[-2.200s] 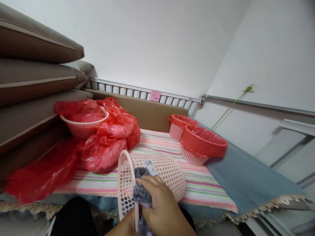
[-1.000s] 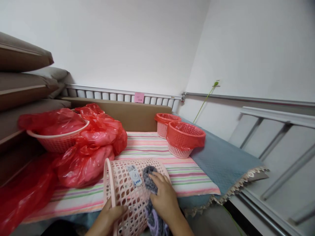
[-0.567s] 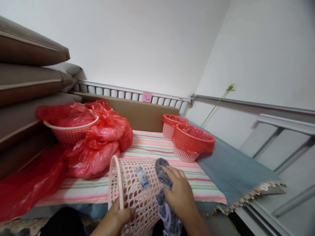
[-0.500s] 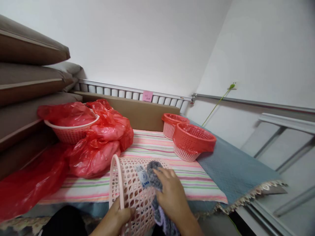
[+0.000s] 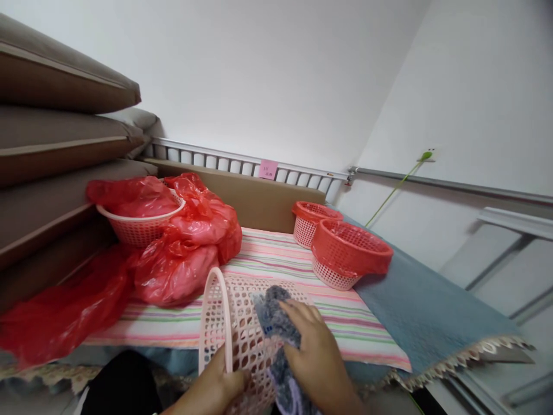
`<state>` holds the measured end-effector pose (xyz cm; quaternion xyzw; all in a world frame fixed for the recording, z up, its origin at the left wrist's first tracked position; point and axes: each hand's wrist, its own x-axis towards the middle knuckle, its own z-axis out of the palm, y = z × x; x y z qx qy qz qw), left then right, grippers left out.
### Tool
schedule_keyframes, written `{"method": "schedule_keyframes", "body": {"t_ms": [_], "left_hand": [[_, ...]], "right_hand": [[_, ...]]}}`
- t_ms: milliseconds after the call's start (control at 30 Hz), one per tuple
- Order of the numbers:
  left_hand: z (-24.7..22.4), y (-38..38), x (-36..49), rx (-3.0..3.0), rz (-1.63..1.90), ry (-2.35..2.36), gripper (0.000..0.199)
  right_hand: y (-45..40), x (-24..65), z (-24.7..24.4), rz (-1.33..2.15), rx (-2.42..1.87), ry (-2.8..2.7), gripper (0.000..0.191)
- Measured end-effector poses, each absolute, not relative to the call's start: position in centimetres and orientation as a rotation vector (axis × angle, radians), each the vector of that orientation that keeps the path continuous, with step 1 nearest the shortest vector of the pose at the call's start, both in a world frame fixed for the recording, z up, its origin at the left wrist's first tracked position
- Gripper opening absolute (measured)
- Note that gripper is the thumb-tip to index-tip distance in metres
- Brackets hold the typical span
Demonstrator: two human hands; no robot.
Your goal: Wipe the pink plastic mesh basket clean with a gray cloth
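A pale pink perforated plastic basket [image 5: 248, 323] lies tipped on its side at the near edge, its rim facing left. My left hand [image 5: 222, 380] grips that rim, the thumb on the outer wall and the fingers inside. My right hand [image 5: 317, 351] presses a grey-blue fuzzy cloth [image 5: 279, 317] against the basket's side, with the cloth's lower end hanging below the palm. Under the cloth, a label [image 5: 260, 308] with blue print is partly covered.
Red plastic bags [image 5: 185, 242] bulge at the left beside another basket [image 5: 138, 227] with red film over it. Two baskets lined with red bags, one nearer [image 5: 341, 253], stand at the right on a striped cloth [image 5: 268, 248]. Stacked cushions [image 5: 56, 138] rise at far left.
The cloth in my right hand has shifted left over the label, hiding more of it. My left hand keeps its grip on the rim. The whole view has swung slightly left.
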<state>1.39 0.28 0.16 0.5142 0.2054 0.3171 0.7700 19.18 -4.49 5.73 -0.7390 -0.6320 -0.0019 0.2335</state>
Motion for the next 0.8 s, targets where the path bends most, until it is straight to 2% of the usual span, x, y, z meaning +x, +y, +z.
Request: {"method": "schedule_keyframes", "body": {"t_ms": [167, 400, 600, 800], "left_hand": [[-1.9, 1.1, 2.1, 1.230, 0.711, 0.494, 0.066], [-2.1, 0.9, 2.1, 1.384, 0.775, 0.600, 0.046], [-2.3, 0.8, 1.2, 1.273, 0.672, 0.487, 0.057], [-2.4, 0.8, 0.8, 1.322, 0.636, 0.534, 0.057]], "right_hand": [[-3.6, 14.7, 5.6, 0.071, -1.985, -1.812, 0.059], [-4.1, 12.3, 4.7, 0.105, -1.796, -1.880, 0.057], [-3.7, 17.3, 4.4, -0.022, -2.089, -1.756, 0.056], [-3.1, 24.8, 2.8, -0.118, -2.439, -1.481, 0.051]]}}
